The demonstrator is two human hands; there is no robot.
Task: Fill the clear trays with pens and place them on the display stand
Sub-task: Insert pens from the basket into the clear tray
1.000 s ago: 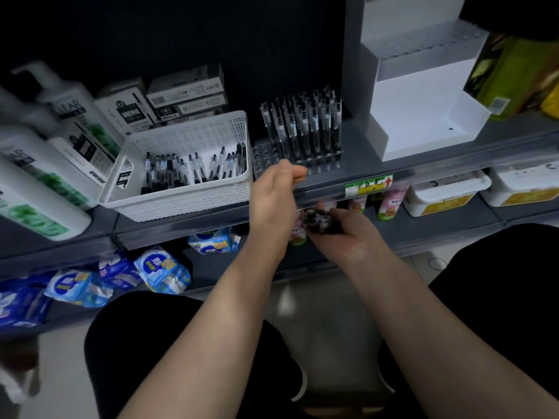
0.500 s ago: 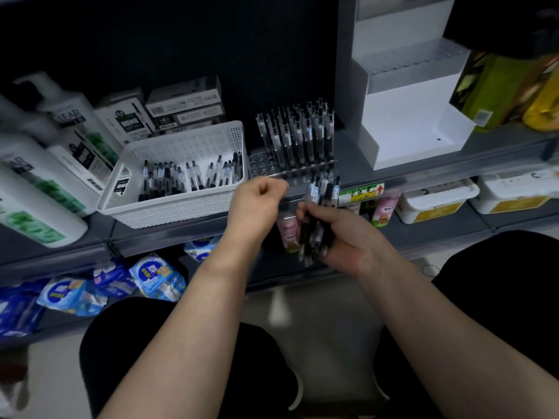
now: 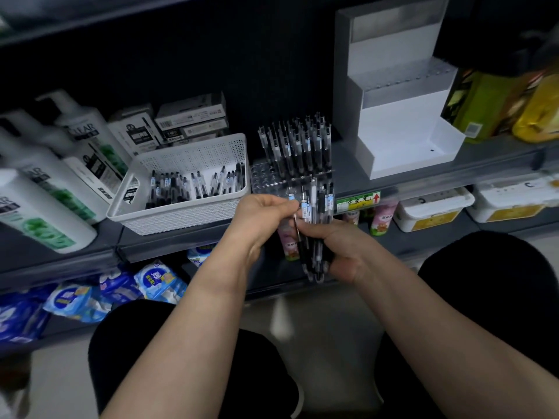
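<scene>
My right hand [image 3: 338,249] grips an upright bundle of pens [image 3: 314,213] in front of the shelf edge. My left hand [image 3: 260,219] pinches the top of one pen in that bundle. Just behind them on the shelf stands the clear tray [image 3: 266,176], its right part packed with several upright pens [image 3: 299,146], its left holes bare. The white stepped display stand [image 3: 399,116] sits to the right of the tray with no pens on it. A white basket [image 3: 181,213] left of the tray holds several loose pens.
White pump bottles [image 3: 45,182] crowd the shelf's left end, with pen boxes [image 3: 187,119] behind the basket. Yellow-green packages [image 3: 499,107] stand at the far right. The lower shelf carries blue packets [image 3: 157,279], small pink bottles [image 3: 381,219] and white tubs [image 3: 432,207].
My right hand has raised the bundle of pens from low and flat to upright near the tray. My left hand came down from the tray to the bundle's top and now pinches a pen.
</scene>
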